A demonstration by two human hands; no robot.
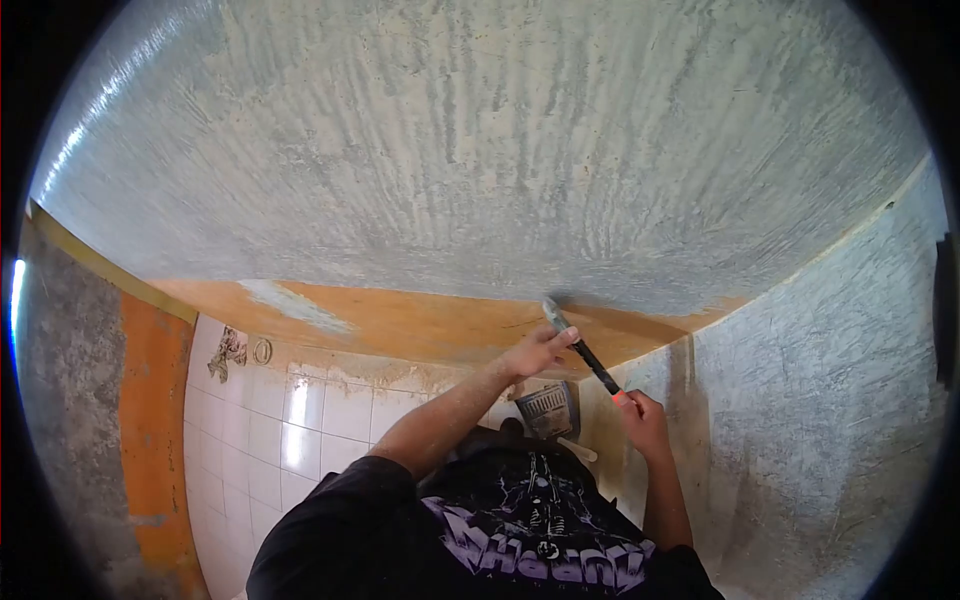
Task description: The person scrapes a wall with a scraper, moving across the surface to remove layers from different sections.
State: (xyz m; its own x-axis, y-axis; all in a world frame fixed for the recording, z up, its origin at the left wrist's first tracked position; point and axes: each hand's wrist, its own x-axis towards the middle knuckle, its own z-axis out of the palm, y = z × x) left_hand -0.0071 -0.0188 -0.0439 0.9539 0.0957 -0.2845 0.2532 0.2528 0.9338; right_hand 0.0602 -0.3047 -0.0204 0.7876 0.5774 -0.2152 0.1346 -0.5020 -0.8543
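Note:
A long black-handled tool (597, 366) with an orange-red band near its lower end slants up toward the wall. Its narrow head (553, 313) is smeared grey, and the tip lies right at the lower edge of the grey coat on the wall (480, 200). My left hand (543, 352) is closed around the upper part, just below the head. Lower down, my right hand (643, 422) grips the handle's end by the orange-red band. The head is seen edge-on, so I cannot tell its exact kind. An orange strip (430, 318) of wall runs behind my left hand.
A dark tray with a ribbed grid (548, 410) stands on the floor below my hands, with a pale stick (578, 450) beside it. White tiles (330, 405) cover the floor at left. A crumpled cloth (228, 352) and a ring-shaped roll (262, 351) lie there. A side wall (800, 400) closes the right.

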